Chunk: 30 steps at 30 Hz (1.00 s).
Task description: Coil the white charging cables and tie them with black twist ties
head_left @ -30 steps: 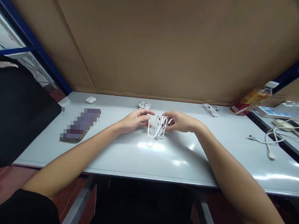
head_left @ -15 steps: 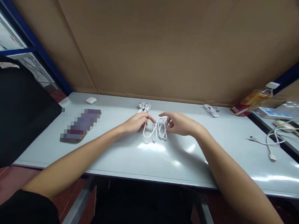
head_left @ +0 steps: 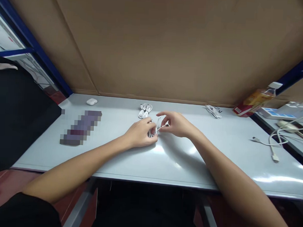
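Between my hands, at the middle of the desk, is a loosely coiled white cable [head_left: 158,124]. My left hand [head_left: 141,132] is curled over its left side, with loops bunched under the fingers and partly hidden. On the other side my right hand [head_left: 175,125] holds the cable's end between thumb and fingers; a small dark connector tip shows there. Just behind my left hand lie bundled white cables [head_left: 145,111] with dark ties around them.
A grey desk [head_left: 138,163] meets a brown board behind. At left are a white earbud case [head_left: 92,101] and a pixelated phone-like object [head_left: 81,128]. To the right are another bundled cable [head_left: 213,111], a tilted drink bottle [head_left: 256,100] and a loose white cable [head_left: 264,143].
My left hand has closed over the left loops and drawn them together. My right hand has shifted slightly left, so the coil is narrower and the hands are closer.
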Motion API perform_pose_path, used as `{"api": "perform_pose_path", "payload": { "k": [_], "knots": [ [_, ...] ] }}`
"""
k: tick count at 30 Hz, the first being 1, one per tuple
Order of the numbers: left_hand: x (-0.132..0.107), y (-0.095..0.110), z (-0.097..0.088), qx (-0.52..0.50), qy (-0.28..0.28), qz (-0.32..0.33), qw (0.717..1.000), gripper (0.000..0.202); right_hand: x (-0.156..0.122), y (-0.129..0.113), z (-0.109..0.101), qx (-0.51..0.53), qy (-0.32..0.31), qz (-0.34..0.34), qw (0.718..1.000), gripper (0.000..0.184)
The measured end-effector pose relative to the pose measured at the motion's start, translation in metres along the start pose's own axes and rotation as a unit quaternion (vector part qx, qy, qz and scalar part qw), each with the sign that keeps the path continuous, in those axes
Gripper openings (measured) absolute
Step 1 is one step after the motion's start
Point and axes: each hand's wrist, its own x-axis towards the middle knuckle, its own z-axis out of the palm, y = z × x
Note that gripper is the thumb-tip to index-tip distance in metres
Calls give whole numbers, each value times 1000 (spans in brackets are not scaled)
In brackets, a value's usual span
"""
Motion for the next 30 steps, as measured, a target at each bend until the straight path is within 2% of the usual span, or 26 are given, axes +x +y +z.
{"api": "perform_pose_path", "payload": {
  "k": [5,10,14,18,20,22,24,27,30],
  "knots": [
    [5,-7,-4,-47,-21,-27,998,15,1,8,-13,167,-44,22,985,57],
    [7,-15,-7,-55,-33,-32,997,19,3,18,-18,345,-53,27,937,71],
    [10,-19,-15,-62,-70,-17,996,14,6,24,-23,337,-53,65,938,67],
    [15,-24,-34,-126,-73,-44,988,23,4,27,-35,302,-77,66,948,29],
    [15,-25,-44,-193,-77,-85,974,34,1,26,-42,291,-81,55,952,31],
    [15,-23,-50,-271,-96,-87,954,45,-1,25,-45,296,-69,47,952,34],
    [14,-20,-50,-344,-78,-85,932,57,-2,23,-44,311,-58,37,948,34],
    [15,-15,-41,-430,-44,-119,894,72,0,19,-34,329,-72,22,941,34],
    [16,-15,-28,-439,-58,-124,888,53,2,12,-21,327,-113,-9,938,36]
  ]
}}
